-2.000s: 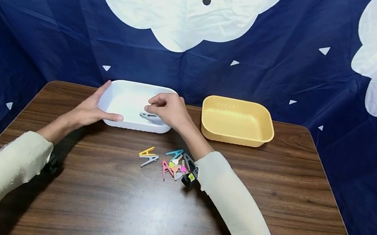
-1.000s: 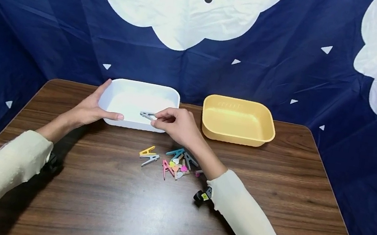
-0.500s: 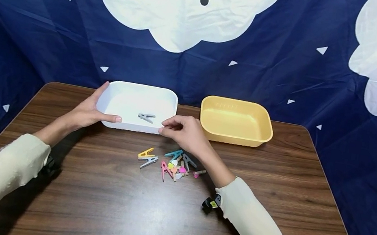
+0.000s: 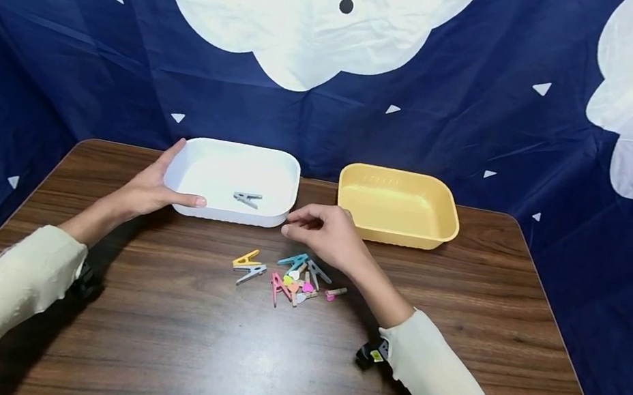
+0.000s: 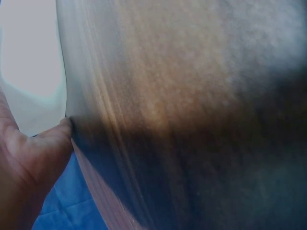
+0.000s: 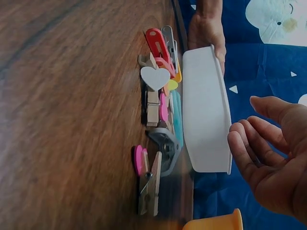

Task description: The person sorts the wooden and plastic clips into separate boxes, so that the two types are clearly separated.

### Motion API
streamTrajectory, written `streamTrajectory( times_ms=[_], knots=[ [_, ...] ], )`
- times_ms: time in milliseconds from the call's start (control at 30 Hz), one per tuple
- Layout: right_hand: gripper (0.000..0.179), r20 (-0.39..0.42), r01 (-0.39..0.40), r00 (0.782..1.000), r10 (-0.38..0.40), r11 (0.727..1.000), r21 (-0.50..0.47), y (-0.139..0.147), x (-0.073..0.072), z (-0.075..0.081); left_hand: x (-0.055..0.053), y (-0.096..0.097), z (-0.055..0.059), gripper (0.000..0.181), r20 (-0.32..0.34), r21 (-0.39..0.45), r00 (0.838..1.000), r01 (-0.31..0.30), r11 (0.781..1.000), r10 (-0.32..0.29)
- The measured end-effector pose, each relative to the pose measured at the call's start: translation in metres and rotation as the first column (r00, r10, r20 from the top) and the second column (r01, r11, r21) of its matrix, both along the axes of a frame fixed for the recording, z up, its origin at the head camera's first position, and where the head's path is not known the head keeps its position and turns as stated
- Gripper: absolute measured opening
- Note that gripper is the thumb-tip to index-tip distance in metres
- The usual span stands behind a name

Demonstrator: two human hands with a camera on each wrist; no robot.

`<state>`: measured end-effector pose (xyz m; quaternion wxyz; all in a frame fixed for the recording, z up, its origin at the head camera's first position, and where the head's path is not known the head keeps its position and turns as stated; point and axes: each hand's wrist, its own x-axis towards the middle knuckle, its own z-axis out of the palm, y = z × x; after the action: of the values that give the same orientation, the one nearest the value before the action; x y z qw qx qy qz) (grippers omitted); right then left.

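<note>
My left hand [image 4: 147,188] grips the left end of a white plastic tray [image 4: 229,216], its thumb along the front rim and its fingers at the back corner. One grey clothespin [image 4: 246,198] lies inside that tray. Just off the tray's front right corner is my right hand [image 4: 326,230], fingers loosely bent and holding nothing. The right wrist view shows the same bare right hand [image 6: 273,153] with fingers apart from the thumb. In front of the tray lie a yellow clothespin [image 4: 245,258], another grey one [image 4: 250,272], a pink one [image 4: 279,286] and a blue one [image 4: 294,260].
A yellow tray [image 4: 394,237] stands right of the white one, near the table's back edge. Small wooden clips with coloured hearts, one a pink-heart clip [image 4: 335,293], lie around the clothespins on the wooden table [image 4: 175,341]. A blue curtain [image 4: 328,123] hangs behind.
The right hand has drawn back from inside the white tray, moving right and toward me past its corner. The grey clothespin stays in the tray; the left hand keeps its place.
</note>
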<state>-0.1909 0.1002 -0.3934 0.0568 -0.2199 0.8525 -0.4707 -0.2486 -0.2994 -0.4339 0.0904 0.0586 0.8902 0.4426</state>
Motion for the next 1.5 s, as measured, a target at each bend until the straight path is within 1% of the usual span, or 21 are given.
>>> streamTrajectory(
  times_ms=[200,367,733,1033,1200,1333,1500],
  knots=[
    [0.024,0.019,0.010,1.000,-0.011,1.000,0.013,0.013,0.007,-0.002,-0.001,0.002,0.000,0.148,0.000,0.003,1.000,0.005,1.000,-0.005],
    [0.027,0.017,0.014,1.000,-0.015,1.000,0.024,0.023,0.011,-0.005,0.000,0.002,0.001,0.150,-0.007,-0.004,1.000,-0.002,1.000,0.002],
    [0.025,0.032,0.044,0.998,-0.046,0.998,0.051,0.043,0.019,-0.010,0.001,0.000,0.002,0.150,-0.009,-0.005,1.000,-0.006,1.000,0.006],
    [0.024,0.062,0.026,0.998,-0.028,0.999,0.033,0.061,0.026,-0.014,0.001,0.001,0.003,0.149,0.001,-0.021,1.000,0.001,1.000,-0.001],
    [0.024,0.073,0.009,0.997,-0.012,0.999,0.039,0.069,0.030,-0.015,0.002,0.001,0.002,0.149,0.003,-0.016,1.000,-0.002,1.000,0.002],
    [0.024,0.057,-0.009,0.998,0.006,0.999,0.053,0.075,0.031,-0.021,0.001,0.000,0.003,0.149,0.003,-0.017,1.000,-0.001,1.000,0.001],
    [0.024,0.070,-0.002,0.998,-0.004,0.997,0.081,0.080,0.033,-0.028,0.001,0.000,0.002,0.148,0.006,-0.025,1.000,0.000,1.000,0.000]
  ],
)
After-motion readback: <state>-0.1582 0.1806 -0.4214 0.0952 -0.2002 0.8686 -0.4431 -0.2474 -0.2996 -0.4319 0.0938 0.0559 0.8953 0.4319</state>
